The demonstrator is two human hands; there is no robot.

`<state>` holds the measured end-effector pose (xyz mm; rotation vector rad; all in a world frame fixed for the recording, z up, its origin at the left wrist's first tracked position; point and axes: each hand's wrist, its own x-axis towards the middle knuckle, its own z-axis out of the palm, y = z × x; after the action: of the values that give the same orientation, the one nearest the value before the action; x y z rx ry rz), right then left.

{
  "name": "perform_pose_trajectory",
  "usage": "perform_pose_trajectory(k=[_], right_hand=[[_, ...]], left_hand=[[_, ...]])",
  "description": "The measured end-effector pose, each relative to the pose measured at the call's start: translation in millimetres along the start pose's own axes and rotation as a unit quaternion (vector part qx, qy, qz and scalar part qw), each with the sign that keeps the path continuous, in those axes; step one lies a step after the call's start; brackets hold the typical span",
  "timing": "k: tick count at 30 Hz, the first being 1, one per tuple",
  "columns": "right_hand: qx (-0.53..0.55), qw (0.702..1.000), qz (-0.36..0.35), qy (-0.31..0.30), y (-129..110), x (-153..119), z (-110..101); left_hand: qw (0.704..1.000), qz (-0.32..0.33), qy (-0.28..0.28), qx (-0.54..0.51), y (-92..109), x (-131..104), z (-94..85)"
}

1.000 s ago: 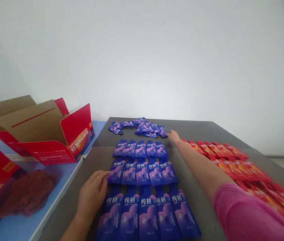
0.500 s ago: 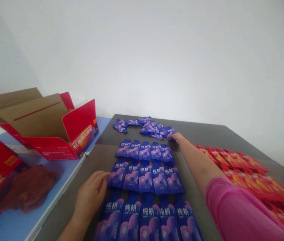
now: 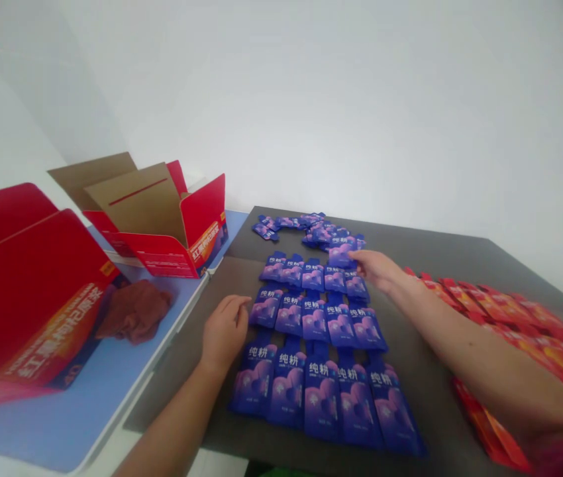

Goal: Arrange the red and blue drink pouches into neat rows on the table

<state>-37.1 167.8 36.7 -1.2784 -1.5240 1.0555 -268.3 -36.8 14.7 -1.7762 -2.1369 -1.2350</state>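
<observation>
Between the fingers of my right hand (image 3: 375,266) is a purple pouch (image 3: 341,252), held above the back row of pouches. Three rows of purple pouches (image 3: 314,317) lie on the dark table (image 3: 410,242), spouts pointing away. Behind them is a loose pile of purple pouches (image 3: 318,232). My left hand (image 3: 225,331) rests at the left side of the rows, its fingers curled together near the middle row's left pouch; nothing shows in it.
Red pouches (image 3: 510,311) lie in rows on the right, partly under my right forearm. On the blue table (image 3: 127,391) at the left stand two open red boxes (image 3: 162,254) (image 3: 38,291) and a crumpled brown cloth (image 3: 137,310).
My right hand has drawn a purple pouch from the pile and moved it nearer. The view has turned left, showing more of the near red box. My left hand stays beside the rows.
</observation>
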Motion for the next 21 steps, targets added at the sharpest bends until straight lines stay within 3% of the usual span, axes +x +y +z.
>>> perform_pose_trajectory(k=[2,4,6,9,12,16,18,21], right_hand=[[0.041,0.993,0.057,-0.094,-16,-16,1],[0.099,0.963,0.138,-0.209,-29,-37,13],[0.141,0.932,0.192,-0.275,-37,-58,33],[0.145,0.929,0.199,-0.276,-42,-83,62],[0.139,0.936,0.184,-0.267,-44,-97,76],[0.08,0.948,0.148,-0.269,-44,-104,76],[0.034,0.955,0.113,-0.272,-42,-103,71],[-0.009,0.967,0.055,-0.25,-38,-97,59]], left_hand=[[1.0,-0.018,0.001,-0.004,-1,1,1.4],[0.999,-0.039,-0.003,-0.023,-2,2,2.9],[0.996,-0.07,-0.011,-0.06,-2,2,4.2],[0.979,-0.123,-0.038,-0.16,0,2,6.1],[0.942,-0.149,-0.079,-0.291,3,1,9.6],[0.899,-0.159,-0.107,-0.395,2,1,17.4],[0.897,-0.176,-0.104,-0.393,-2,1,21.4],[0.916,-0.191,-0.114,-0.334,-8,2,25.9]])
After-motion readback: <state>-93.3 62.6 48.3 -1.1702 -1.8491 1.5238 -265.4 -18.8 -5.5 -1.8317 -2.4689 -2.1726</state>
